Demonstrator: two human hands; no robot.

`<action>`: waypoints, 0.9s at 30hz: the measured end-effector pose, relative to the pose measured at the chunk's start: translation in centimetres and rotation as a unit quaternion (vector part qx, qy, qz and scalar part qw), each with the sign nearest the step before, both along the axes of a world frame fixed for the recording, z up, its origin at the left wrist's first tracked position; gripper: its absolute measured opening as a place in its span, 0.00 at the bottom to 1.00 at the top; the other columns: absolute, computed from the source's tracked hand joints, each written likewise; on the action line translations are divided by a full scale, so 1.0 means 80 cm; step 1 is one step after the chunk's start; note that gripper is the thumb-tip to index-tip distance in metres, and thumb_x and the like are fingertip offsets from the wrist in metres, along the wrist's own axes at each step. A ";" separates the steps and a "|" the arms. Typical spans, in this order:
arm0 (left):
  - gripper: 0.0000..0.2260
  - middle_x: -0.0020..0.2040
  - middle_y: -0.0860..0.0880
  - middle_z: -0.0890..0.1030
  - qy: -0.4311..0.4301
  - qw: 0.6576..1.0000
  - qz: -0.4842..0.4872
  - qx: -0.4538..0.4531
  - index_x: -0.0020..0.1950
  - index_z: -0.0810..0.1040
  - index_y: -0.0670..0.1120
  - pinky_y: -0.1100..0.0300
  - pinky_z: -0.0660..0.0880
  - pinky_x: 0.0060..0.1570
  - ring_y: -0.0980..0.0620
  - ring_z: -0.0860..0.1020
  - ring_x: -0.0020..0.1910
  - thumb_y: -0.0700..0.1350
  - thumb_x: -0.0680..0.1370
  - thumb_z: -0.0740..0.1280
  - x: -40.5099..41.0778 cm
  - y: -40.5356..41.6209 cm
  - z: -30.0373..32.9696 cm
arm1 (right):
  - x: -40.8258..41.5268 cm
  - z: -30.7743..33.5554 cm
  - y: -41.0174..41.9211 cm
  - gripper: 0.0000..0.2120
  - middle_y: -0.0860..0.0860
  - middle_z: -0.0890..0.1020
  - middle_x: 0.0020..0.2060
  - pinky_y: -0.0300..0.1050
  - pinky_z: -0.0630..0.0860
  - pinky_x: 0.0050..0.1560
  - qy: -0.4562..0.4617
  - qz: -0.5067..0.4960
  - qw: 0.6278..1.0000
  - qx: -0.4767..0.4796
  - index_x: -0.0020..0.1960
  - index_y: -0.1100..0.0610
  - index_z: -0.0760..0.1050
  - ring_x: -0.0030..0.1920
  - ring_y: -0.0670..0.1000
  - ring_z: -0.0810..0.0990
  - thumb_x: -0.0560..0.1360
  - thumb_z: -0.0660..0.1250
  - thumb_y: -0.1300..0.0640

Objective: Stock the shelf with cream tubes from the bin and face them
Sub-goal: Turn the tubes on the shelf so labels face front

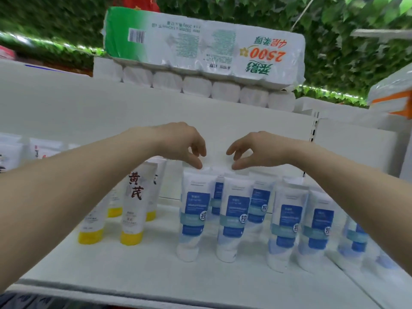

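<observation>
Several white cream tubes with blue labels stand cap-down on the white shelf [156, 275]. My left hand [180, 143] hovers over the top of the leftmost blue tube [195, 210], its thumb touching the crimped end, fingers apart. My right hand [254, 150] is over the neighbouring blue tube [234, 217], thumb at its top edge, fingers spread. Neither hand grips a tube. More blue tubes [287, 228] stand to the right, some in a second row behind. The bin is out of view.
White tubes with yellow caps [133, 208] stand to the left of the blue ones. A large pack of toilet rolls [200, 54] lies on the shelf above. White packets [9, 152] sit at far left. A shelf upright [314, 128] divides the bay at right.
</observation>
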State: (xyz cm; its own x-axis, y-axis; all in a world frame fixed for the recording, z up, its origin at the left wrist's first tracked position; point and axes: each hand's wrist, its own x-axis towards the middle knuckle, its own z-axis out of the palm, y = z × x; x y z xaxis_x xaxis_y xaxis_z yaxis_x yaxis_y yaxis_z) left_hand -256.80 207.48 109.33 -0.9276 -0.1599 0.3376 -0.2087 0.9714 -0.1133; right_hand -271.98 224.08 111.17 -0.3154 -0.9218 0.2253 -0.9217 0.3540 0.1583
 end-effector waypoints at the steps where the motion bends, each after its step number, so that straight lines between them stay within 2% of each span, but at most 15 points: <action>1: 0.16 0.53 0.58 0.81 -0.016 1.000 0.002 0.003 0.60 0.78 0.54 0.60 0.73 0.55 0.57 0.77 0.52 0.56 0.74 0.70 -0.005 0.002 -0.002 | -0.004 0.000 -0.003 0.22 0.41 0.81 0.54 0.43 0.71 0.60 -0.012 0.005 1.000 0.015 0.65 0.46 0.74 0.55 0.45 0.77 0.73 0.69 0.42; 4: 0.10 0.50 0.56 0.82 -0.049 0.999 0.018 -0.010 0.56 0.81 0.51 0.59 0.76 0.53 0.55 0.79 0.50 0.51 0.76 0.68 -0.020 0.005 -0.011 | -0.009 -0.005 -0.012 0.20 0.42 0.82 0.54 0.43 0.73 0.59 -0.032 0.022 0.998 0.050 0.62 0.46 0.77 0.53 0.44 0.79 0.73 0.70 0.43; 7: 0.09 0.47 0.54 0.83 -0.053 0.998 0.034 -0.026 0.52 0.82 0.48 0.55 0.77 0.52 0.53 0.80 0.47 0.48 0.77 0.66 -0.027 0.002 -0.014 | -0.009 -0.011 -0.021 0.16 0.43 0.82 0.53 0.43 0.75 0.58 -0.032 0.040 0.997 0.058 0.59 0.48 0.79 0.53 0.44 0.79 0.74 0.70 0.45; 9: 0.09 0.46 0.52 0.84 -0.049 0.997 0.038 -0.041 0.51 0.82 0.47 0.53 0.77 0.52 0.52 0.80 0.46 0.49 0.76 0.67 -0.029 -0.001 -0.015 | -0.008 -0.015 -0.028 0.11 0.43 0.82 0.48 0.42 0.75 0.54 -0.017 0.050 0.997 0.063 0.54 0.50 0.80 0.50 0.46 0.79 0.74 0.70 0.47; 11: 0.09 0.47 0.52 0.83 -0.047 0.997 0.040 -0.049 0.52 0.82 0.47 0.53 0.77 0.52 0.51 0.80 0.47 0.49 0.76 0.68 -0.029 -0.003 -0.016 | -0.005 -0.017 -0.033 0.05 0.43 0.80 0.39 0.41 0.74 0.45 -0.004 0.051 0.997 0.059 0.45 0.50 0.79 0.42 0.46 0.77 0.75 0.69 0.49; 14: 0.08 0.46 0.51 0.83 -0.049 0.997 0.036 -0.056 0.51 0.82 0.47 0.53 0.77 0.52 0.51 0.80 0.46 0.48 0.76 0.68 -0.027 -0.007 -0.015 | -0.002 -0.017 -0.037 0.10 0.47 0.75 0.32 0.42 0.68 0.38 0.001 0.040 0.998 0.053 0.38 0.57 0.77 0.34 0.49 0.70 0.75 0.69 0.52; 16: 0.06 0.45 0.51 0.83 -0.052 0.996 0.036 -0.061 0.48 0.82 0.47 0.54 0.77 0.49 0.50 0.79 0.45 0.47 0.75 0.68 -0.027 -0.011 -0.013 | -0.002 -0.018 -0.038 0.15 0.47 0.71 0.29 0.42 0.65 0.35 0.000 0.030 0.998 0.051 0.33 0.56 0.71 0.32 0.49 0.66 0.75 0.70 0.52; 18: 0.05 0.43 0.51 0.82 -0.053 0.995 0.039 -0.071 0.47 0.81 0.47 0.56 0.76 0.46 0.50 0.79 0.44 0.46 0.74 0.69 -0.028 -0.018 -0.014 | -0.003 -0.018 -0.039 0.14 0.47 0.71 0.29 0.42 0.66 0.36 -0.003 0.014 0.999 0.048 0.34 0.56 0.71 0.32 0.49 0.67 0.75 0.70 0.52; 21: 0.05 0.42 0.49 0.82 -0.046 0.996 0.035 -0.064 0.46 0.81 0.46 0.56 0.74 0.43 0.48 0.78 0.44 0.46 0.74 0.69 -0.029 -0.027 -0.016 | -0.006 -0.020 -0.040 0.15 0.54 0.74 0.33 0.44 0.66 0.39 -0.019 0.004 0.999 0.041 0.46 0.65 0.77 0.35 0.50 0.68 0.74 0.70 0.51; 23: 0.06 0.42 0.48 0.82 -0.045 0.997 0.031 -0.054 0.46 0.81 0.45 0.57 0.74 0.42 0.48 0.78 0.43 0.46 0.73 0.70 -0.029 -0.031 -0.016 | -0.008 -0.020 -0.042 0.17 0.60 0.80 0.40 0.44 0.68 0.40 -0.034 0.000 0.999 0.037 0.50 0.64 0.79 0.37 0.49 0.71 0.73 0.71 0.50; 25: 0.07 0.43 0.49 0.82 -0.046 0.998 0.029 -0.045 0.47 0.81 0.45 0.57 0.74 0.43 0.49 0.78 0.44 0.47 0.73 0.70 -0.030 -0.034 -0.016 | -0.010 -0.019 -0.045 0.15 0.56 0.84 0.44 0.45 0.73 0.44 -0.044 0.002 0.998 0.038 0.49 0.60 0.81 0.39 0.50 0.75 0.72 0.72 0.48; 27: 0.08 0.43 0.49 0.82 -0.046 0.998 0.026 -0.030 0.48 0.81 0.45 0.57 0.74 0.43 0.49 0.78 0.44 0.48 0.74 0.71 -0.032 -0.037 -0.017 | -0.012 -0.018 -0.047 0.12 0.52 0.84 0.43 0.46 0.75 0.47 -0.055 0.004 0.998 0.038 0.47 0.57 0.82 0.41 0.51 0.79 0.72 0.73 0.48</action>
